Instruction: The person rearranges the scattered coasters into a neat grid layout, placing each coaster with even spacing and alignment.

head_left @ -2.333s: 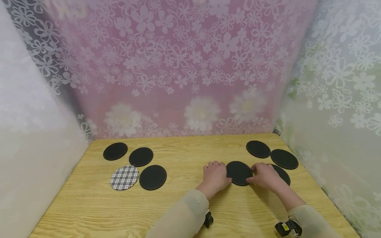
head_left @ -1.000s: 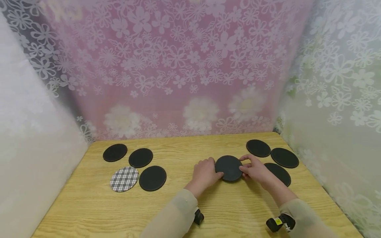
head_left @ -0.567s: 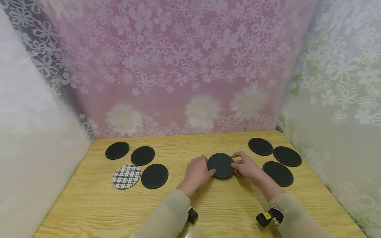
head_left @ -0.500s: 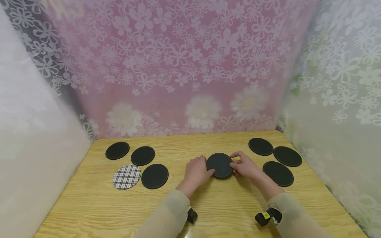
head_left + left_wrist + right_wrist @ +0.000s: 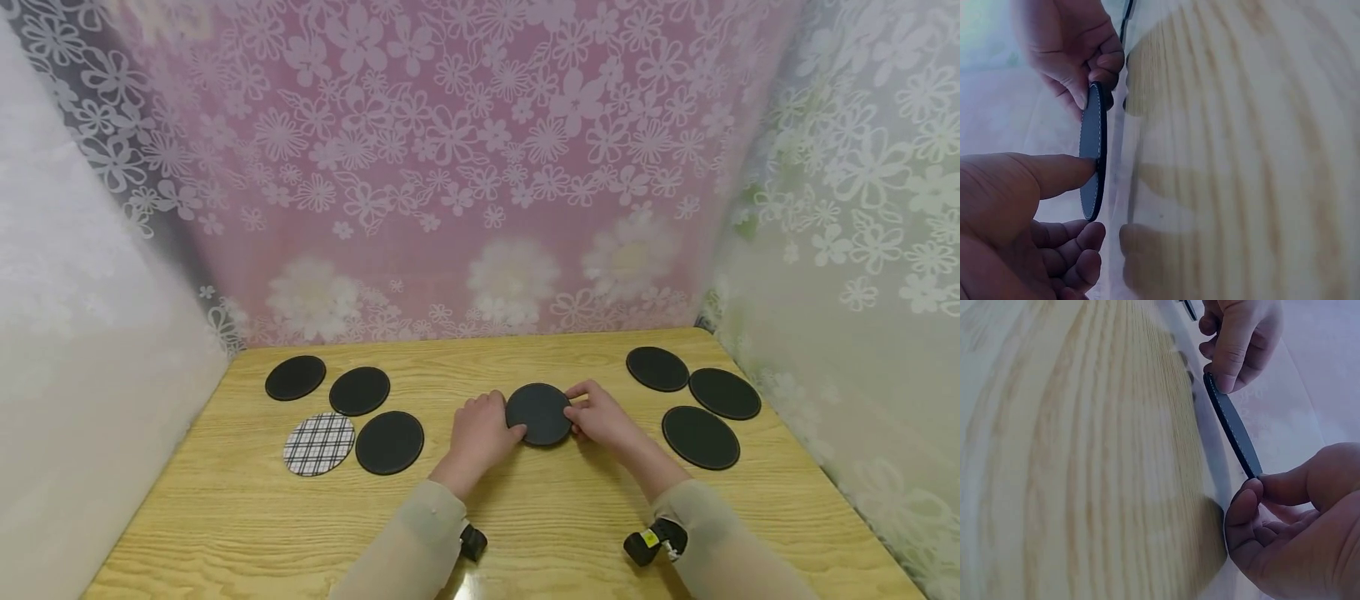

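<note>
A round black coaster (image 5: 538, 414) with pale stitching round its rim is held between both hands, just above the wooden table. My left hand (image 5: 480, 431) pinches its left edge, thumb on top. The right hand (image 5: 602, 419) pinches the opposite edge between thumb and fingers. In the left wrist view the coaster (image 5: 1091, 150) appears nearly edge-on, lifted off the tabletop. From the right wrist, a gap shows between the coaster (image 5: 1235, 428) and the wood; the right hand (image 5: 1297, 531) is nearest and the left hand (image 5: 1244, 337) is beyond.
On the left of the table (image 5: 480, 533) lie several coasters: black ones (image 5: 390, 442) and a checked one (image 5: 319, 444). Three black coasters (image 5: 701, 437) lie at the right. Flowered cloth (image 5: 450, 167) encloses the back and sides.
Both hands have carried the black coaster leftward from beside the right-hand group, raising it off the table. The right hand no longer covers part of the nearest right-hand coaster.
</note>
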Available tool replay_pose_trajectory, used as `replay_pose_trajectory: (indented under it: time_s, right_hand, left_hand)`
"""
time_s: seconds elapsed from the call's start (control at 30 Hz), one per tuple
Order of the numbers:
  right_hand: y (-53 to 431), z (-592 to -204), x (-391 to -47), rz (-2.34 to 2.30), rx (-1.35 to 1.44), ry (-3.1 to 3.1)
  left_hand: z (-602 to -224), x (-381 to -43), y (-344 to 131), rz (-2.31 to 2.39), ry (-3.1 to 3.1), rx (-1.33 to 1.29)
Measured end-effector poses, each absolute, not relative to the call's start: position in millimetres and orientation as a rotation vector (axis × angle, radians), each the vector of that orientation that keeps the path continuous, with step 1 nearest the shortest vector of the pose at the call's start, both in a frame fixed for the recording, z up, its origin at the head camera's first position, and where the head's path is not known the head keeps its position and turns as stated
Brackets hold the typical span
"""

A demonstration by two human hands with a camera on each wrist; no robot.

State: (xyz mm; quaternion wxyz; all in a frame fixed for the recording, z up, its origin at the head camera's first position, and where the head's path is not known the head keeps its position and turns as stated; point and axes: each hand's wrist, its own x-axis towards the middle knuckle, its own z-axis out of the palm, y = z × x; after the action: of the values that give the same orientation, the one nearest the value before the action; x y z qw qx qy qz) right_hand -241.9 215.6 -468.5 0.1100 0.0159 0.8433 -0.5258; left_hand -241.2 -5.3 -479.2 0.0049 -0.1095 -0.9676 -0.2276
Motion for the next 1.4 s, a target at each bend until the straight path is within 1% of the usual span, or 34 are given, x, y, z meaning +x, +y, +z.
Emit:
replay_pose_trajectory:
  time_s: [0.6, 0.83, 1.4]
  right_hand:
    - [204.1, -469.3, -242.7, -1.344, -0.045, 2.617]
    - [200.4, -469.0, -239.2, -1.243, -0.032, 2.705]
    - [200.7, -471.8, -240.9, -1.167, -0.030, 2.775]
  left_hand:
    - [-484.2, -237.6, -17.4, -0.766, -3.069, -0.357]
    - [-482.4, -236.7, -18.4, -0.727, -3.073, -0.351]
    - [-479.4, -233.9, -18.9, -0.734, -3.074, -0.347]
